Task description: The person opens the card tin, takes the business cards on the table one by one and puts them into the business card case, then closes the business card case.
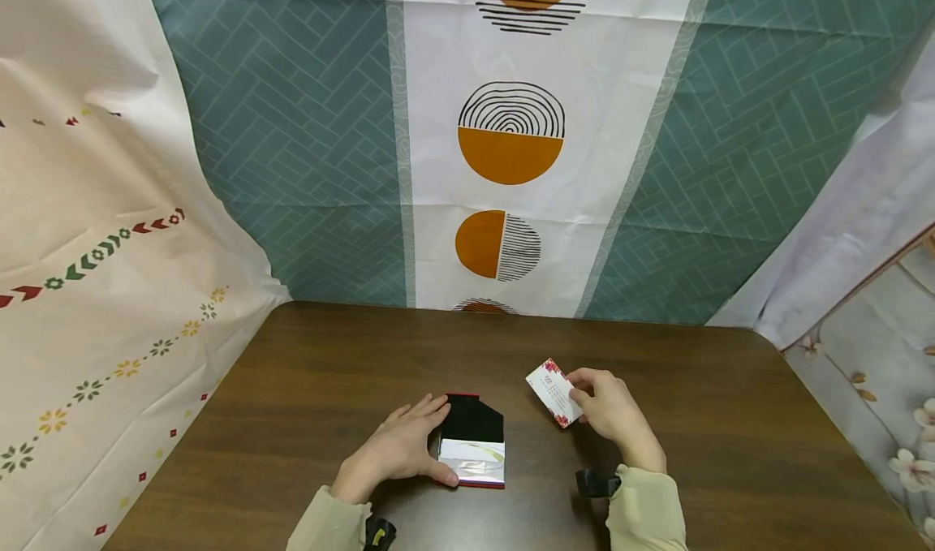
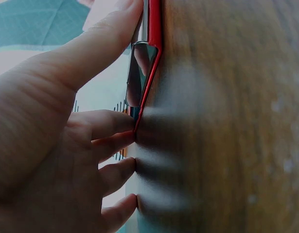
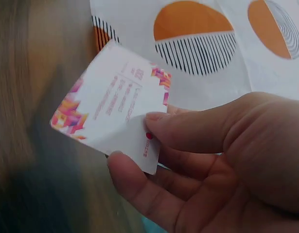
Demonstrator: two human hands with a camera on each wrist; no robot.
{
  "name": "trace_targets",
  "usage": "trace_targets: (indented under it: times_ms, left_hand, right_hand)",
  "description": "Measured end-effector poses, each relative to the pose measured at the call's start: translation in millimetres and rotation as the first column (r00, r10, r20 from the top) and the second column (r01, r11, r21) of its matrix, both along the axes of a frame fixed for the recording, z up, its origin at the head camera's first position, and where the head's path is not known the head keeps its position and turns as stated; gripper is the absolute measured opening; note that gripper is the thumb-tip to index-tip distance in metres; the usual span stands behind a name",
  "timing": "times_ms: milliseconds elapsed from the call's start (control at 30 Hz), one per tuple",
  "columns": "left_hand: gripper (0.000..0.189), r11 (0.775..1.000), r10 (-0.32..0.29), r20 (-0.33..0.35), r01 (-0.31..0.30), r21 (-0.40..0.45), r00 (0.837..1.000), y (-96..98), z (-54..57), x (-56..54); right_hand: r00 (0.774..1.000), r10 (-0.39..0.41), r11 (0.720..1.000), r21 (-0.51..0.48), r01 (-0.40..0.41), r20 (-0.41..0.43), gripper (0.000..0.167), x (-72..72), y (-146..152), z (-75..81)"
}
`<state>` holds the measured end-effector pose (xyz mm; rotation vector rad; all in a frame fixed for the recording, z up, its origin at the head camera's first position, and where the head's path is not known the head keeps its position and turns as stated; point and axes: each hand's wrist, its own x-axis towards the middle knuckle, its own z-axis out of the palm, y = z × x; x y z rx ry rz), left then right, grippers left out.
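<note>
A card case (image 1: 473, 426) lies unfolded on the table, with a black inner flap at the back and a shiny metal front half edged in red. My left hand (image 1: 400, 447) is spread along the case's left side, thumb at the front corner and fingertips at the far corner. In the left wrist view the thumb presses the metal edge of the case (image 2: 151, 43), and the other fingertips touch the tabletop. My right hand (image 1: 612, 409) pinches a white business card (image 1: 553, 392) with pink floral corners, held by its right end between thumb and fingers, tilted above the table to the right of the case.
The dark brown wooden table (image 1: 351, 352) runs back to a hanging cloth (image 1: 314, 137) with green and white panels. A cream patterned cloth (image 1: 88, 307) hangs at the left, and a pale floral cloth (image 1: 876, 389) at the right.
</note>
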<state>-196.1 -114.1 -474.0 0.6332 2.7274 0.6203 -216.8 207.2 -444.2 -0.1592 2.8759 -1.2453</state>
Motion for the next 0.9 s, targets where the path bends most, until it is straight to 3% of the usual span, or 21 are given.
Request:
trace_targets:
  times_ms: [200,367,700,900]
  left_hand:
    - [0.111,1.000,-0.004,-0.007,0.004,0.004,1.000,0.4,-0.1,0.7]
    - [0.109,1.000,-0.002,-0.012,0.002,0.004,1.000,-0.3,0.2,1.4]
    - [0.110,1.000,0.012,-0.009,-0.012,-0.002,1.000,-0.7,-1.4,2.0]
    - [0.110,1.000,0.012,-0.012,-0.012,-0.001,1.000,-0.4,-0.3,1.1]
  right_hand:
    - [0.999,0.026,1.000,0.014,-0.025,-0.039,0.012,-1.0,-24.2,2.5]
    - [0.993,0.094,0.995,0.034,-0.092,-0.070,0.012,0.2,-46.9,3.5]
    - [0.957,0.272,0.958,0.128,-0.258,-0.105,0.011,3.7,-77.7,1.1]
    - [0.941,0.321,0.941,0.146,-0.305,-0.102,0.013,4.1,-85.1,1.1]
